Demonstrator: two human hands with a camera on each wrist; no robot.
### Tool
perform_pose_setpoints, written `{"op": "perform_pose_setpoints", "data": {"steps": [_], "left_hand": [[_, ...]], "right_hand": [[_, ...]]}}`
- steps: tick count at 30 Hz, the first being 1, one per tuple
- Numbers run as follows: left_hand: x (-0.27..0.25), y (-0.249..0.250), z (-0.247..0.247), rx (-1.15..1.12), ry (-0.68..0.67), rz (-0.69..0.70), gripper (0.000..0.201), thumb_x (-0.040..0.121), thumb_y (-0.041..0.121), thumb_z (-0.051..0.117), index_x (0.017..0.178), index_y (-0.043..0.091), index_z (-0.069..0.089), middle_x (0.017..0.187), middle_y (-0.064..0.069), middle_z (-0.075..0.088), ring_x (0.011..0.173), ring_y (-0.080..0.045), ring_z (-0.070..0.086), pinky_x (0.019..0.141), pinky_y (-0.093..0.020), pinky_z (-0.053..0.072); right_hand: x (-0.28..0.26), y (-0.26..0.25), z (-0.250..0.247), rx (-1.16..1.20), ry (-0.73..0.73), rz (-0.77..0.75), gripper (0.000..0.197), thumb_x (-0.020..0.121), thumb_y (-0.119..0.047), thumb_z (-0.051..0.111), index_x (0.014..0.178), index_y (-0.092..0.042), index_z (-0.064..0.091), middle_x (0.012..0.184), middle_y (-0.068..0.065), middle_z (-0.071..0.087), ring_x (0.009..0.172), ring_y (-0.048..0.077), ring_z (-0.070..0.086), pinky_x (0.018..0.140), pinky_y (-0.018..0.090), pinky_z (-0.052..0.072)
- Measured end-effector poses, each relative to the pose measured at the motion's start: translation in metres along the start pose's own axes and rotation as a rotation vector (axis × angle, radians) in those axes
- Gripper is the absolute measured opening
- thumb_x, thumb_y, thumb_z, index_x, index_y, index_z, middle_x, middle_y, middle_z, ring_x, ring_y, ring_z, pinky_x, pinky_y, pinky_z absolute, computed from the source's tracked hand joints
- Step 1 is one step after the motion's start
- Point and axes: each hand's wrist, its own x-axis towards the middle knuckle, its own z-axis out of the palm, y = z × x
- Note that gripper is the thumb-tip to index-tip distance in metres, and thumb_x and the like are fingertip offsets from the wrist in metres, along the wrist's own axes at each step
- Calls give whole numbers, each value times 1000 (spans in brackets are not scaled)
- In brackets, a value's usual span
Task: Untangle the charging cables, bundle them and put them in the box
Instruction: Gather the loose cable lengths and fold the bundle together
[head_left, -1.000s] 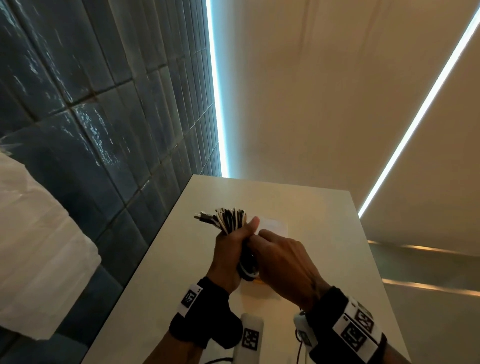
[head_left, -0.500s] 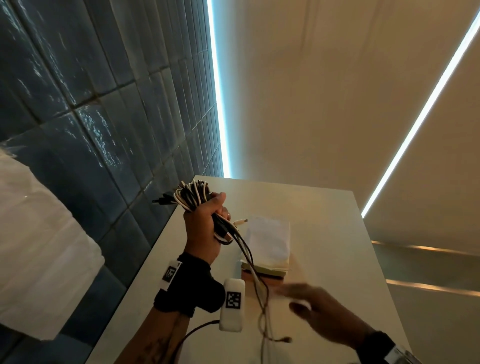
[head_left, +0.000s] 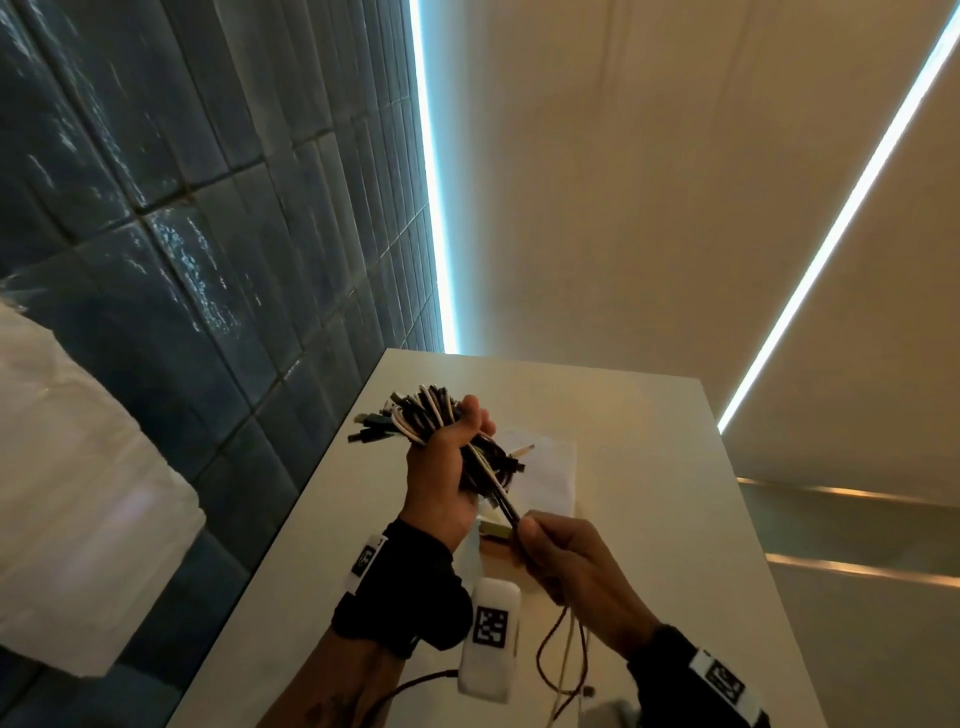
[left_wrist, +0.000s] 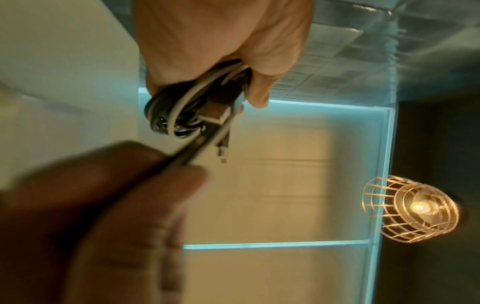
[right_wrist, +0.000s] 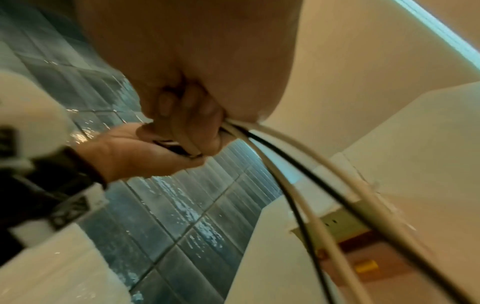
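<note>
My left hand (head_left: 457, 436) grips a folded bundle of black and white charging cables (head_left: 415, 415) above the white table (head_left: 649, 493), with plug ends sticking out to the left. From the bundle, a few loose strands run down to my right hand (head_left: 530, 535), which pinches them; their tails (head_left: 566, 660) dangle below. In the left wrist view the coil (left_wrist: 179, 111) sits in my left hand (left_wrist: 246, 86), and the blurred right hand (left_wrist: 182, 164) holds the strands. The right wrist view has my right hand (right_wrist: 197, 131) closed on the strands (right_wrist: 298, 185). The box (head_left: 545, 467) lies under the hands.
A dark blue tiled wall (head_left: 208, 260) runs along the table's left edge. A white wrapped bulk (head_left: 78, 519) stands at the near left. The table's right edge (head_left: 737, 519) drops off to the floor. A lit wire pendant lamp (left_wrist: 413, 209) hangs overhead.
My right hand, which swung low and open half a second ago, has come back up and taken the loose strands. My left hand has shifted slightly right with the bundle.
</note>
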Motion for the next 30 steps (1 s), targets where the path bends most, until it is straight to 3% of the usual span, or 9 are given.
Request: {"op": "perform_pose_setpoints", "data": {"steps": [3,6,8,11,14,17,22,27,30], "left_hand": [[-8,-2,6,-61,-21,-80,17,89,24,65,81,10,59,65,-2,60,60,-16,59,68,-38,50],[-17,-3,11,-131,-73,-144,17,94,25,58,91,9,57,62,1,52,55,-14,53,65,-35,48],[-19,-2,13,-174,-131,-204,17,92,25,58,95,8,56,61,3,50,52,-11,51,62,-31,47],[-19,6,11,-170,-221,-284,18,89,25,59,94,8,57,58,4,48,49,-10,49,59,-29,47],[-21,16,3,-121,-338,-354,14,87,21,58,85,7,60,54,4,45,45,-10,48,56,-28,46],[-24,20,-9,-27,-445,-418,10,84,12,62,76,7,58,53,3,44,44,-11,47,55,-29,48],[-33,19,-25,231,-582,-475,15,77,8,60,63,12,55,58,-1,41,49,-14,46,58,-32,47],[-37,7,-24,470,-567,-381,12,73,8,68,66,9,58,59,-7,50,55,-20,51,66,-36,46],[-41,-5,-18,518,-514,-338,11,82,0,65,73,2,58,63,-12,57,59,-23,59,65,-32,52]], "right_hand": [[0,10,-6,12,-46,13,44,90,-52,52,69,-13,55,55,-12,38,48,3,30,47,13,26],[-1,13,-10,22,-115,30,50,88,-59,54,70,-12,53,55,-13,39,46,2,30,47,12,27],[-2,18,-11,34,-152,41,52,89,-57,54,71,-9,51,57,-13,40,47,2,31,47,12,27],[-4,26,-16,2,-193,113,45,93,-52,52,67,-15,50,56,-10,40,46,6,30,44,18,25],[-10,31,-34,-91,-211,278,41,98,-44,49,64,-21,52,54,-9,39,44,8,29,41,23,22],[-14,26,-62,-190,-231,420,37,93,-46,51,65,-21,51,53,-7,36,42,8,27,38,20,24],[-6,1,-111,-353,-314,503,36,96,-39,54,66,-18,54,57,-3,34,46,10,28,42,22,28],[13,-48,-121,-477,-252,352,35,95,-34,55,64,-18,60,54,-1,35,43,10,28,41,21,25],[28,-74,-106,-553,-207,216,37,99,-25,53,65,-14,59,53,-1,37,42,8,30,41,19,26]]}}
